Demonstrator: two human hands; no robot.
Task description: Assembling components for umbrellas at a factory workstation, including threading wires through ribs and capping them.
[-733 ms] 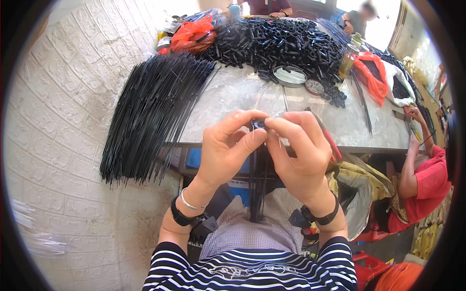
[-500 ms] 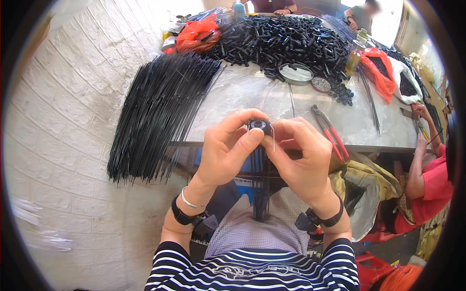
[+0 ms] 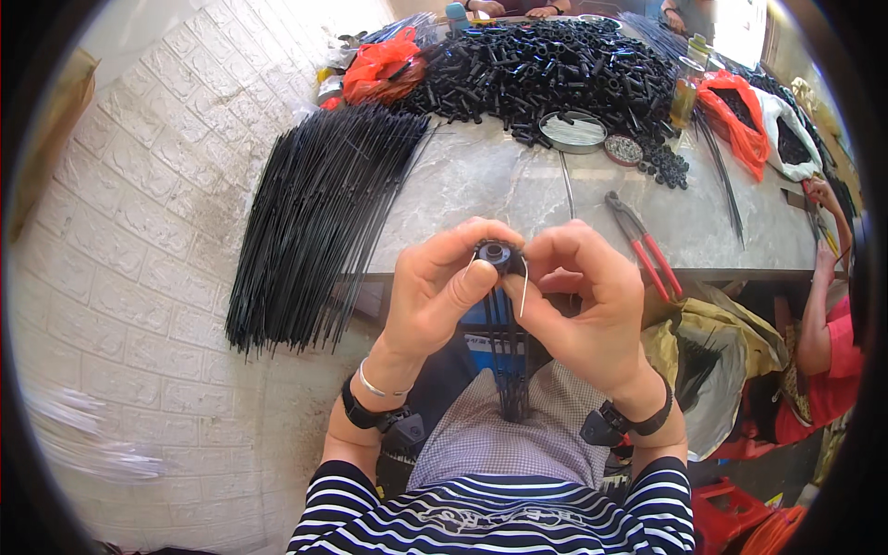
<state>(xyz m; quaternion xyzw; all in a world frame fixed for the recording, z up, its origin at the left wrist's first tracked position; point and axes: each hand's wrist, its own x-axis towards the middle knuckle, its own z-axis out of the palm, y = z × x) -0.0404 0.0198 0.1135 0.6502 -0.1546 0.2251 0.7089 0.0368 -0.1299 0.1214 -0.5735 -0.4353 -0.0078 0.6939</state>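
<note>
Between my hands, in front of my lap, is a small round black umbrella hub (image 3: 495,255) with a hole in its middle. My left hand (image 3: 424,294) is closed round its left side, the thumb on the near face. The fingers of my right hand (image 3: 599,301) are closed on its right edge; any small part between them is hidden. A thin pale wire (image 3: 524,294) hangs from the hub beside my right thumb, and its other end shows by my left thumb. Several thin black ribs (image 3: 509,365) hang from the hub over my checked apron.
A large bundle of black ribs (image 3: 319,222) overhangs the table's left edge. Red-handled pliers (image 3: 650,252) lie at the right. Farther back are a round dish of wires (image 3: 573,135), a tin of small parts (image 3: 623,150) and a heap of black tubes (image 3: 555,69). A co-worker's arm (image 3: 816,319) is at right.
My view has shifted slightly, so the whole scene sits a little further right. The hub and my hands keep nearly the same hold; the right-hand wire end now slants more toward my right thumb.
</note>
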